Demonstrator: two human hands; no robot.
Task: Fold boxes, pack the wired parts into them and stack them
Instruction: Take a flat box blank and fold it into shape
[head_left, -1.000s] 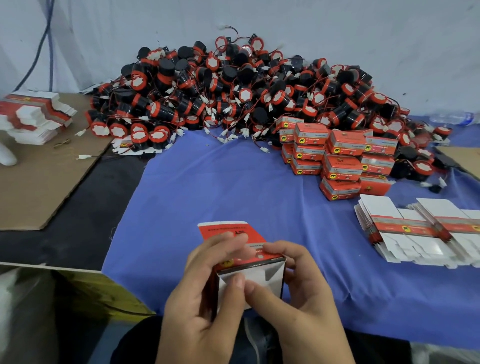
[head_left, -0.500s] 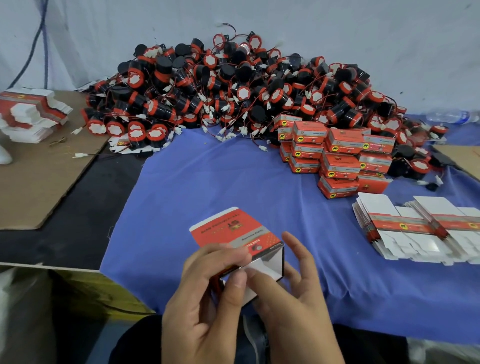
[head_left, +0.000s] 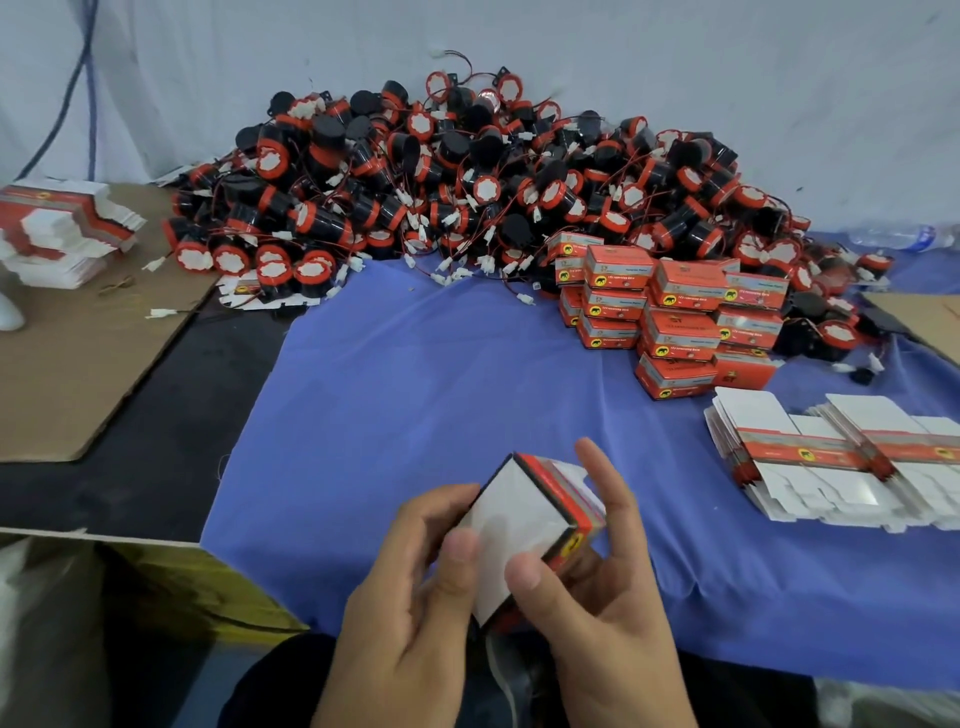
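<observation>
A small red and white carton (head_left: 524, 525) is held over the front edge of the blue cloth, its white closed end turned toward me. My left hand (head_left: 415, 597) grips its left side with the thumb pressed on the white face. My right hand (head_left: 597, 597) holds the right side, thumb on the white face, fingers curled round the red edge. A big heap of black and red wired parts (head_left: 467, 192) lies at the back. Folded red boxes (head_left: 675, 317) are stacked at the right. Flat unfolded cartons (head_left: 831, 457) lie fanned beside them.
A blue cloth (head_left: 441, 389) covers the work area. Brown cardboard (head_left: 78, 353) lies at the left with another pile of flat cartons (head_left: 57, 228) on it. An open cardboard bin (head_left: 171, 582) sits at the lower left. A plastic bottle (head_left: 898, 236) lies far right.
The carton has been turned in both hands: its red printed top faced up before, and now its white end faces me. Both hands stayed on it.
</observation>
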